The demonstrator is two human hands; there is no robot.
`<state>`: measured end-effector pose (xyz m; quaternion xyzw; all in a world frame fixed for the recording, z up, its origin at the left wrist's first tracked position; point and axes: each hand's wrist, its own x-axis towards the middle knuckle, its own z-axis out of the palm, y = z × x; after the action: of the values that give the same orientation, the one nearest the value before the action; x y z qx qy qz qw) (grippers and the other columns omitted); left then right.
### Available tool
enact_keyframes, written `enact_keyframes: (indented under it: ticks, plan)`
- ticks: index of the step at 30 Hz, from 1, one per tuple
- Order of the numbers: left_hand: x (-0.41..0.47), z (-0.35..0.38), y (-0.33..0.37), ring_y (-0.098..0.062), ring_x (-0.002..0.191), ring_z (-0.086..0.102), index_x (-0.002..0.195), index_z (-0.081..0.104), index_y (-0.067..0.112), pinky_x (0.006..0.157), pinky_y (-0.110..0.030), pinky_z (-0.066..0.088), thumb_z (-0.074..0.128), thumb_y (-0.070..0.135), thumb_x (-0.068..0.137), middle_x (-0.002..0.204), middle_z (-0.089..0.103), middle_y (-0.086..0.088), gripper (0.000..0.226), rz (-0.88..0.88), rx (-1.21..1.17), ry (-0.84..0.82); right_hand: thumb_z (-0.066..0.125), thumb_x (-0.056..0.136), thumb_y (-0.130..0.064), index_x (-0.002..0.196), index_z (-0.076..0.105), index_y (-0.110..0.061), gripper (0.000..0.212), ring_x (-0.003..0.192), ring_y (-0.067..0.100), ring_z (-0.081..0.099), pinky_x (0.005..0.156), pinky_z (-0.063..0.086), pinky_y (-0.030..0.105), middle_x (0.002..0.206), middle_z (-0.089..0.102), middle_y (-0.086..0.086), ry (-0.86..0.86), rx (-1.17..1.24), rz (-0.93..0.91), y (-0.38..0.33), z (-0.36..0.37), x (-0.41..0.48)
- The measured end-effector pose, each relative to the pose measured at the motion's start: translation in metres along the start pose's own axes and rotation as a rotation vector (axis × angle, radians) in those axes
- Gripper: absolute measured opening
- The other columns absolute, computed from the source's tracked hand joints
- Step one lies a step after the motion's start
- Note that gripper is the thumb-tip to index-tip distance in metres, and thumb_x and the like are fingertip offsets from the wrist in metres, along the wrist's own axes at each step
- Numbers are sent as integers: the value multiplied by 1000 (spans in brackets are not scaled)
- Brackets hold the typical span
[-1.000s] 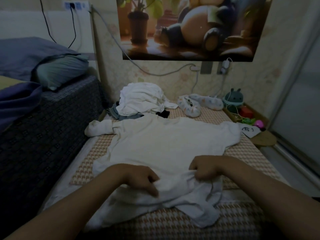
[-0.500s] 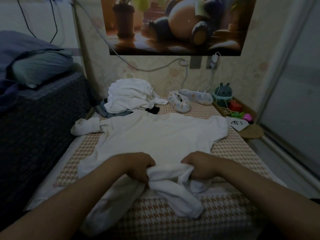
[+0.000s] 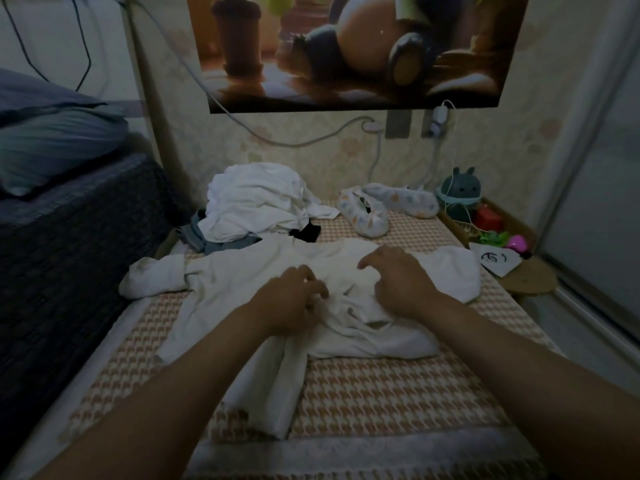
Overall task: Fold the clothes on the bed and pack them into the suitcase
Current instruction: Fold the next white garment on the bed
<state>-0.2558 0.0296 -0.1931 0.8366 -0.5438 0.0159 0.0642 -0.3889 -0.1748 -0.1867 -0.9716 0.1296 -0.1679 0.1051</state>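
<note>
A white long-sleeved garment (image 3: 242,271) lies spread on the houndstooth bed mat (image 3: 398,382). Its lower part is folded up into a bunched layer (image 3: 367,337) across the middle, and a strip hangs toward me (image 3: 273,386). My left hand (image 3: 294,299) hovers over the fold with its fingers loosely bent and apart. My right hand (image 3: 398,278) rests on the fabric just to the right, fingers spread. Behind the garment sits a pile of white, grey and black clothes (image 3: 256,202). No suitcase is in view.
A pair of patterned slippers (image 3: 374,213) lies at the far end of the mat. A green toy (image 3: 460,192), small coloured toys and a paper (image 3: 498,261) crowd the far right corner. A higher dark bed (image 3: 69,237) borders the left, a sliding door (image 3: 595,202) the right.
Both hands carried the garment's lower edge up and away from me, laid it over the middle and loosened their grip. The view tilted down and closer.
</note>
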Motion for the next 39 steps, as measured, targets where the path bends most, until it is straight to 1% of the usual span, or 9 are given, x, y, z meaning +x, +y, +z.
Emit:
enact_keyframes:
  ticks: [5,12,16,19,22,26,31,35,39]
  plan:
    - [-34,-8,2,-25,139,11,142,26,50,113,-54,23,73,74,59,150,10,7,98,-69,112,-569,59,84,-51,138,49,-33,57,128,18,45,106,37,32,144,46,-5,-546,84,25,-11,21,2]
    - [-52,-17,-49,-21,101,54,108,65,29,84,-33,48,60,13,88,121,44,1,26,-195,37,-145,59,85,-24,106,64,-19,23,106,22,54,95,34,34,114,61,1,-128,-520,17,-22,23,27]
    - [-69,-31,-52,-7,81,52,101,56,42,69,-23,39,65,30,87,108,48,10,20,-141,-110,-93,63,80,-19,114,57,-14,35,119,31,43,101,29,42,126,48,12,-165,-506,-82,-46,27,32]
    - [-88,-24,-35,-10,98,46,121,41,49,85,-33,45,72,71,63,119,38,13,69,-96,-221,-439,59,76,-19,121,52,-23,45,115,26,46,94,32,37,127,48,2,-202,-165,-294,-73,42,34]
    - [-100,-11,-29,-20,115,35,130,28,49,95,-44,45,77,73,54,128,27,6,93,-147,-133,-521,56,81,-30,143,36,-28,66,119,24,45,100,29,39,133,48,0,-316,-220,-275,-81,69,34]
    - [-94,-6,-35,-17,88,48,112,49,29,70,-27,41,73,29,76,104,50,1,43,-125,-89,-351,60,82,-24,101,66,-23,21,85,24,57,73,22,35,89,65,1,-94,-455,-311,-78,86,51]
    - [-57,-30,-90,-15,71,57,82,59,23,56,-20,40,57,10,83,73,56,9,14,-294,-236,20,41,97,-26,114,57,-21,24,110,25,53,93,31,37,118,60,2,-159,-255,-78,-74,70,88]
    - [-18,-59,-135,-24,56,63,86,61,9,44,-29,50,50,7,91,74,65,-13,12,-657,-669,446,38,100,-31,111,60,-19,28,103,27,57,88,40,39,115,59,6,0,-260,41,-62,70,125]
    - [40,-64,-174,-35,96,60,104,64,8,79,-39,52,50,7,92,102,62,-14,19,-791,-763,744,39,97,-22,110,60,-17,25,100,27,59,89,41,38,108,64,7,201,-283,144,-66,72,160]
